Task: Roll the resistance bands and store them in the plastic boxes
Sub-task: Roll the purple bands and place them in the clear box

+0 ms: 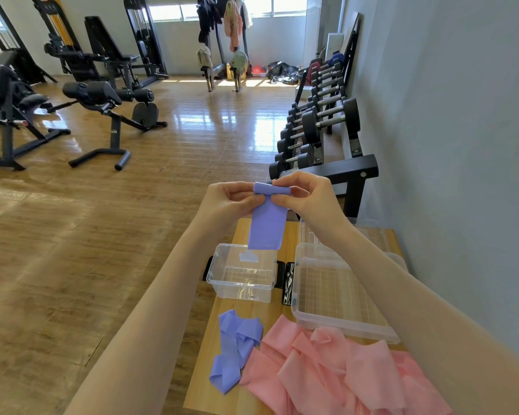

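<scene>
Both arms outstretched, left hand and right hand pinching rolled purple band, two clear boxes, two loose bands below.

There is a single view, taken from a wide-angle camera on the person's head. It looks forward and steeply down along both outstretched forearms, so the left hand and right hand sit near the middle of the frame, close to the lens. The wooden desk fills the lower right, cut off by the bottom edge. Farther off, the view runs down the gym floor to the windows at the far wall. Straight lines bow towards the edges, probably from lens distortion. The grey wall closes the right side.
</scene>
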